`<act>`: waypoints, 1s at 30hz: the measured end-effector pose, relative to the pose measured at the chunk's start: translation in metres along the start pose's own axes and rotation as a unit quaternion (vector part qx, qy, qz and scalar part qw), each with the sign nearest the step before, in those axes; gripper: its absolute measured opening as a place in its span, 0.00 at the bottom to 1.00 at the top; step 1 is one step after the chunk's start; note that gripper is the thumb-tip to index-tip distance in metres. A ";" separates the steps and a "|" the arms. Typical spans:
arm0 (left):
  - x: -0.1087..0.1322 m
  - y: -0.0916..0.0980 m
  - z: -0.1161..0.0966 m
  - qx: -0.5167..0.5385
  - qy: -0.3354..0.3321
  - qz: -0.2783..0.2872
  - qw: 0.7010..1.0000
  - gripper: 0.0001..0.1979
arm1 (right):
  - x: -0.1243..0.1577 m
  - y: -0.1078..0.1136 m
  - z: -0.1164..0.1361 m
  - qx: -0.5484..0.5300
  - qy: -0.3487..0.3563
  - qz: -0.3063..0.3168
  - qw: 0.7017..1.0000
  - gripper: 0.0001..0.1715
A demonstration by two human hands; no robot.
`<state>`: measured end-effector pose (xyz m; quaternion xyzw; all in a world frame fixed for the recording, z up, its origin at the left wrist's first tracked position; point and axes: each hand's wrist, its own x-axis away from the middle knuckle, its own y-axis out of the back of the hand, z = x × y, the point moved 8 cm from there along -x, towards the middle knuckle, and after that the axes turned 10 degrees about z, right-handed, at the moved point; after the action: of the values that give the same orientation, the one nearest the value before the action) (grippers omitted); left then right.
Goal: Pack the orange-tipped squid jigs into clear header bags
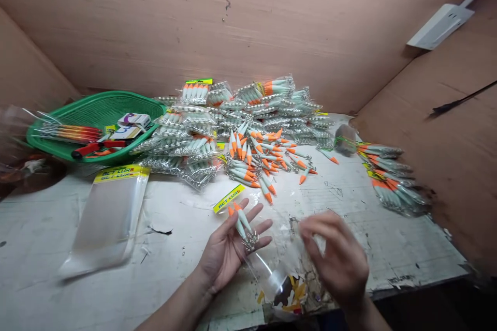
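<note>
My left hand (229,253) is palm up, fingers spread, its thumb lying along a few squid-jig lures (241,222). These have orange noses, pale green bodies and metal hook crowns. A yellow "BCT LURE" bag header (228,199) shows just above the thumb, and clear plastic (275,278) hangs below the palm. Whether the lures are inside that bag I cannot tell. My right hand (336,253) is raised to the right, fingers bent but smeared by motion; anything in it cannot be made out. A loose pile of lures (267,152) lies beyond my hands.
Packed lure bags (186,139) are heaped behind, with another row (396,178) at right. Flat unfilled bags (104,222) lie at left, below a green basket (104,97) holding boxes and red-handled pliers (87,150). Wooden walls surround the table; a white socket strip (440,26) hangs at right.
</note>
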<state>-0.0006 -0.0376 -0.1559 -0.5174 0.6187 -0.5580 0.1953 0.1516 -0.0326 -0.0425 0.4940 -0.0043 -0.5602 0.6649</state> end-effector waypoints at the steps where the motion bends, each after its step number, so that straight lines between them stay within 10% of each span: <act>1: 0.000 0.000 -0.002 0.010 -0.004 -0.001 1.000 0.26 | -0.008 0.004 -0.021 0.025 -0.039 -0.003 0.999 0.07; 5: -0.001 0.003 -0.006 0.025 -0.016 -0.012 1.000 0.25 | -0.031 -0.034 -0.087 0.058 -0.104 0.107 0.987 0.05; 10: 0.001 0.007 -0.008 0.002 -0.020 -0.033 0.999 0.26 | -0.041 -0.080 -0.107 0.070 -0.115 0.124 0.983 0.04; 19: 0.000 0.010 -0.006 -0.012 -0.013 -0.058 0.998 0.29 | -0.069 0.027 -0.212 0.144 -0.187 0.097 0.967 0.08; 30: -0.004 0.013 -0.006 -0.019 -0.014 -0.059 0.998 0.26 | -0.046 0.006 -0.202 0.115 -0.103 0.211 0.965 0.09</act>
<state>-0.0099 -0.0336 -0.1672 -0.5644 0.5949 -0.5493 0.1607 0.2519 0.1329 -0.1164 0.4943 -0.2412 -0.4512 0.7028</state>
